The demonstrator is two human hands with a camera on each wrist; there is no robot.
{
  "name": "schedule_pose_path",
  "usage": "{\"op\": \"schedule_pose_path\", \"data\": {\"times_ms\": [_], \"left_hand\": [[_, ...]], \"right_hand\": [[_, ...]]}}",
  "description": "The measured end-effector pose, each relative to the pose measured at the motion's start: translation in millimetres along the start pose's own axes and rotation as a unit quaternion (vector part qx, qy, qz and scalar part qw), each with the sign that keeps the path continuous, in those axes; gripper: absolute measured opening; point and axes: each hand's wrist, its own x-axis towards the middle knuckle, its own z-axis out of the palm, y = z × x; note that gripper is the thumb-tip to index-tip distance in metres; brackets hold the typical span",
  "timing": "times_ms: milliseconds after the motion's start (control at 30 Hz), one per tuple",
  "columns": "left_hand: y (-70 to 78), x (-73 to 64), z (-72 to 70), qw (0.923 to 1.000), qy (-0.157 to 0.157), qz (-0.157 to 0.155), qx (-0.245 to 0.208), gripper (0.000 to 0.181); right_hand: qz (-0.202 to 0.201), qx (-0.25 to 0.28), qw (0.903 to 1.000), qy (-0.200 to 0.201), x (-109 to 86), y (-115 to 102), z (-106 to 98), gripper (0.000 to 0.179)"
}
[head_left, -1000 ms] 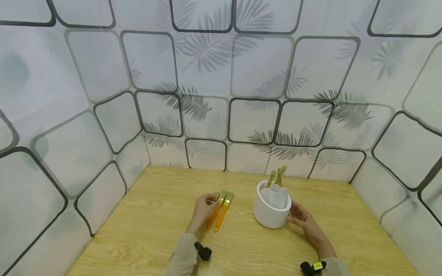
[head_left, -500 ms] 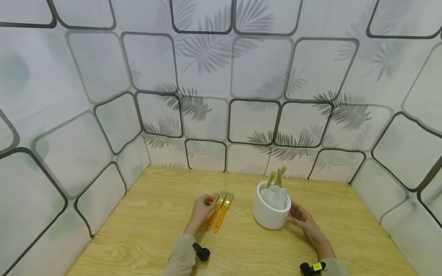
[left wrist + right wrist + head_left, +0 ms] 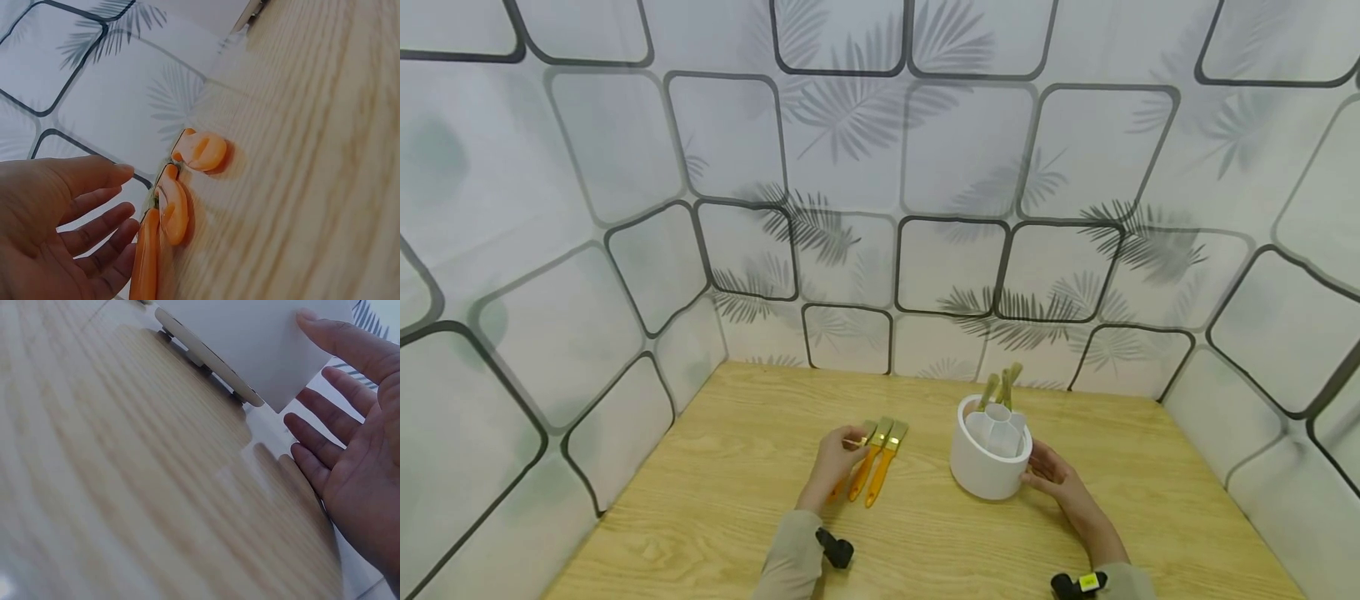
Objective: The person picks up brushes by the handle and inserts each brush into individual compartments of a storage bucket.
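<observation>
Three paintbrushes with orange handles lie side by side on the table: a right one (image 3: 886, 463), a middle one (image 3: 867, 473) and a left one (image 3: 144, 259). My left hand (image 3: 837, 463) is over the left paintbrush and partly covers it. In the left wrist view its fingers are loosely bent beside that handle, with a gap between thumb and fingers. My right hand (image 3: 1060, 483) rests against the right side of a round white holder (image 3: 988, 465), its thumb (image 3: 337, 337) on the wall and the other fingers relaxed.
Several pale-bristled brushes (image 3: 1004, 383) stand bristles up in the back of the holder, behind a white divided insert (image 3: 997, 427). The holder stands on the wood-grain table (image 3: 715, 483). Patterned walls (image 3: 842, 250) enclose the table's back and sides.
My left hand has shifted slightly left, and more of the left paintbrush shows, now apart from the middle one. The right hand and the holder stay about where they were.
</observation>
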Motion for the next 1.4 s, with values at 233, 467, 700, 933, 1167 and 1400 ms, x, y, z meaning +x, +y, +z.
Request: {"op": "schedule_pose_path", "data": {"times_ms": [233, 467, 700, 933, 1167, 1400], "left_hand": [[1.0, -3.9, -1.6, 0.9998, 0.006, -0.005, 0.017, 0.024], [1.9, -5.8, -5.5, 0.9998, 0.008, -0.003, 0.019, 0.024], [-0.3, -5.0, -7.6, 0.9995, 0.000, -0.004, 0.031, 0.025], [-0.9, -5.4, -8.9, 0.9991, -0.013, -0.025, 0.030, 0.027], [0.0, -3.9, -9.1, 0.9983, -0.006, -0.038, 0.042, 0.032], [1.9, -4.1, -9.8, 0.9970, -0.006, -0.053, 0.055, 0.036]], "right_hand": [[-0.004, -0.003, 1.0000, 0.004, 0.2, 3.3, -0.1, 0.063], [-0.011, -0.006, 0.9999, 0.003, -0.3, 5.9, -0.5, 0.062], [-0.013, -0.010, 0.9998, 0.008, -0.2, 4.5, 0.5, 0.062], [-0.010, -0.006, 0.9999, 0.011, 0.1, 2.0, 1.9, 0.063], [-0.008, -0.009, 0.9999, 0.012, -0.4, 0.2, 1.7, 0.063], [0.019, -0.009, 0.9997, 0.014, -0.3, -0.5, 0.9, 0.066]]}}
